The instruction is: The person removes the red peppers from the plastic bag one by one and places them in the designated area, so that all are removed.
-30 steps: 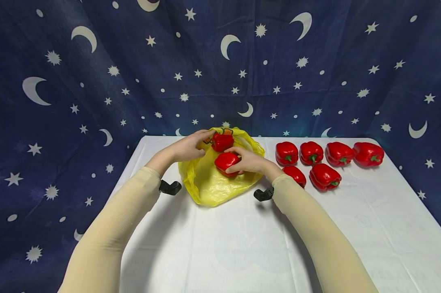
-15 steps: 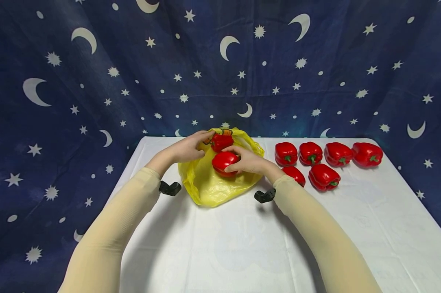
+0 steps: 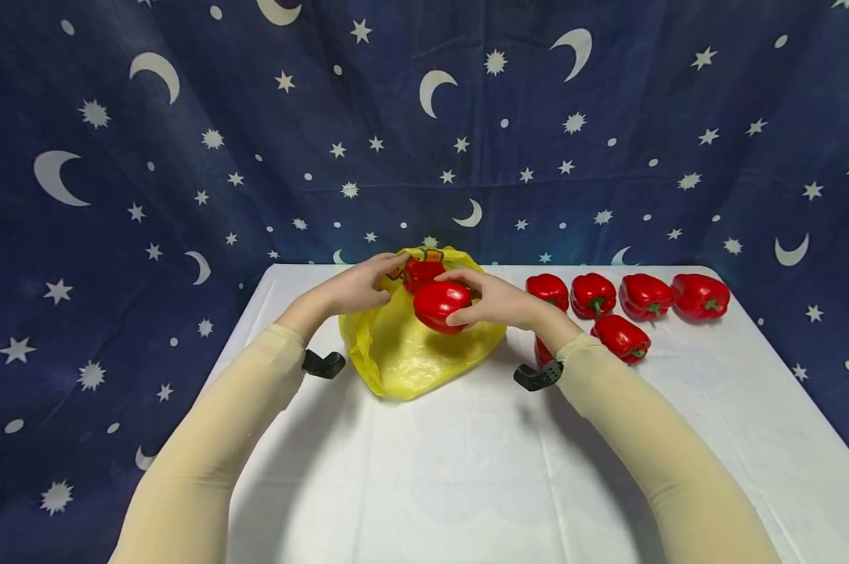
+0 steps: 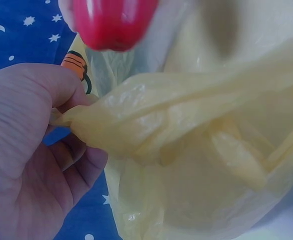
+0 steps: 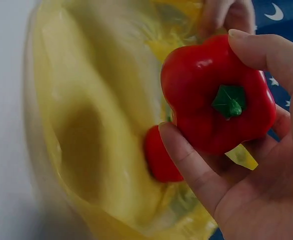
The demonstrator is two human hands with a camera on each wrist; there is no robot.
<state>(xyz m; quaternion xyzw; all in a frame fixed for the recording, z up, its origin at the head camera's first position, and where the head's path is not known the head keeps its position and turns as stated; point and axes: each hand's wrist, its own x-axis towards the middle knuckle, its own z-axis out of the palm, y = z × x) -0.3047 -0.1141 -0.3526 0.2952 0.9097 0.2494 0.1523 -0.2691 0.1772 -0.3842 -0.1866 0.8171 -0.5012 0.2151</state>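
My left hand pinches the rim of a thin yellow plastic bag, which lies mouth open on the table. Between the thumb and fingers of my right hand is a glossy red bell pepper, held over the bag's mouth. Its green stem faces the wrist in the right wrist view. Behind it, a second red bell pepper rests inside the bag near the far rim, partly covered. The left wrist view shows the gathered rim between thumb and fingers of my left hand.
To the right, several red bell peppers stand in a row at the back of the white-covered table. Nearer me lies another bell pepper, and one more is mostly hidden by my right wrist. A dark curtain hangs behind.
My right hand has risen slightly with its bell pepper, which now overlaps the one in the bag more, and my right forearm has swung right. The left hand keeps its hold on the rim.
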